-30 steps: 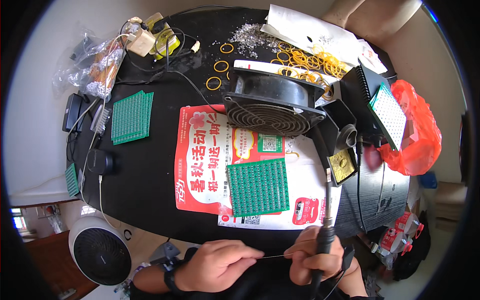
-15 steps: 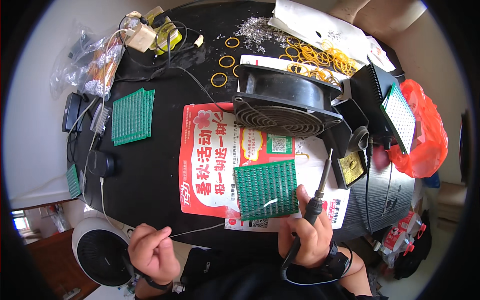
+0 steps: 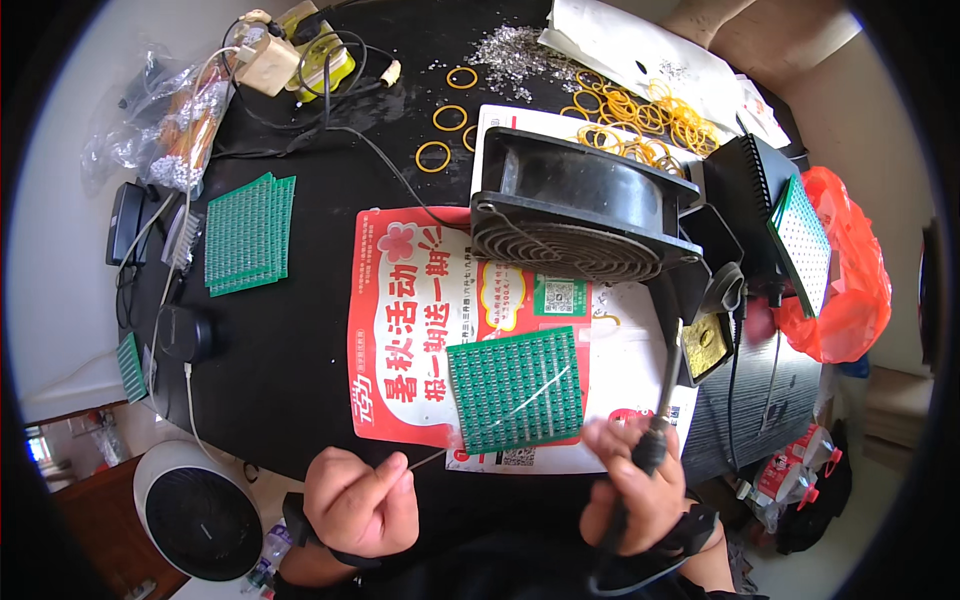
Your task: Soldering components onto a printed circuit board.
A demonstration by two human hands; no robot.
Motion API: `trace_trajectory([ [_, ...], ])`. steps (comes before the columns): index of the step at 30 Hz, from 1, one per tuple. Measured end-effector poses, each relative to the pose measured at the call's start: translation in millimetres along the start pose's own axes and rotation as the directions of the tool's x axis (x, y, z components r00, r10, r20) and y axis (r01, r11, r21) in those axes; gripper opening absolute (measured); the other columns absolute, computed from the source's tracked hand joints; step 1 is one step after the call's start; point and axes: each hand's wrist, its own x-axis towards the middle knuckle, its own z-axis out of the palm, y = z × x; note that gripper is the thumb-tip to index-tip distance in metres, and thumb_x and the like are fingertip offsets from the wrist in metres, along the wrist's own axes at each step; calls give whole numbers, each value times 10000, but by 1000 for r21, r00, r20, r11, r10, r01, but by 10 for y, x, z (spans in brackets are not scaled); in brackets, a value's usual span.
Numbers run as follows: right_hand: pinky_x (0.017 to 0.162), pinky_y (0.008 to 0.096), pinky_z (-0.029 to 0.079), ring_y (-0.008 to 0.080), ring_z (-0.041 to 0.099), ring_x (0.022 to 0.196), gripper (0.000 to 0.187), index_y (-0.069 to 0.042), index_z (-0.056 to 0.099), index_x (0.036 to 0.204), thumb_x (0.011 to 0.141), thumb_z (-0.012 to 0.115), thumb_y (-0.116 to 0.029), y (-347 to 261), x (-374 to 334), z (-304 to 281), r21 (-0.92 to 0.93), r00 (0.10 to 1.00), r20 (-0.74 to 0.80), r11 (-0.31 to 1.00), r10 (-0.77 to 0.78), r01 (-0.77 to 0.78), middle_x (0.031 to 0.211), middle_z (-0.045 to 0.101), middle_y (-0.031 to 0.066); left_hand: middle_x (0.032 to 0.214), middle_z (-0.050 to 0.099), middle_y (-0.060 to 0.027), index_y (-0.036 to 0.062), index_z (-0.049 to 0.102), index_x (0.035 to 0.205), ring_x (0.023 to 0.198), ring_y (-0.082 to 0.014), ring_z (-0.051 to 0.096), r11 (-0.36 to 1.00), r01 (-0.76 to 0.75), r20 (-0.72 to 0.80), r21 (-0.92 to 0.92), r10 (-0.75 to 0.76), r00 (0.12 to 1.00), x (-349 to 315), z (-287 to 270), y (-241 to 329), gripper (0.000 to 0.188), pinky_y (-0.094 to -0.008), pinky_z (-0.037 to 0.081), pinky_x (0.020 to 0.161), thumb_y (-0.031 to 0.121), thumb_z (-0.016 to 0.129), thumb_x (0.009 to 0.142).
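Observation:
My left hand (image 3: 362, 502) is closed in a pinch on a thin solder wire (image 3: 428, 460), whose far part reaches toward the near edge of a green circuit board panel (image 3: 515, 390). The panel lies flat on a red and white printed sheet (image 3: 375, 330). In my right hand (image 3: 640, 490) is a soldering iron (image 3: 668, 385), gripped by its dark handle and slightly blurred. Its tip points up and away, beside a yellow sponge (image 3: 707, 345) in a holder tray. The iron is apart from the panel.
A black fan (image 3: 585, 205) stands behind the panel. To its right are a black box (image 3: 745, 200), leaning green boards (image 3: 802, 245) and a red plastic bag (image 3: 850, 290). More green boards (image 3: 245, 235) lie left. Yellow rings (image 3: 650, 115), metal clippings (image 3: 520, 60) and cables are at the back.
My left hand has moved right, closer to the panel, with the solder wire. The soldering iron has shifted right toward the sponge. The view has turned slightly.

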Motion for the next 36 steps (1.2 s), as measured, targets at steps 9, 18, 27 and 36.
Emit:
trace_trajectory([
  [9,479,226,415,134,489,578,578,-82,518,1270,975,497,-578,230,-216,-290,59,943,-283,985,172,-162,804,513,126,737,487,-36,18,657,938,526,-150,459,999,-19,18,-41,20,1000,104,32,48,199,-279,382,490,18,639,739],
  [18,595,322,520,226,606,634,386,-8,554,1078,783,774,-123,299,-52,-237,127,977,-164,985,138,-118,778,591,81,819,518,-108,-40,595,955,646,-169,464,980,161,-65,-116,-169,983,178,128,40,156,-307,349,613,-9,544,811],
  [27,598,312,528,219,623,637,398,-6,566,1038,734,808,-94,308,37,-202,94,987,-85,988,133,-125,772,608,81,836,527,-107,-38,600,918,649,-159,463,970,181,-1,-162,-184,983,201,163,25,123,-302,345,611,3,563,808],
  [36,582,305,521,216,628,632,406,4,569,1030,726,817,-98,321,70,-175,78,989,-81,990,121,-114,766,617,83,812,567,-75,10,610,928,586,-148,535,986,142,21,-83,-140,990,217,116,-15,150,-269,419,540,50,628,785],
])
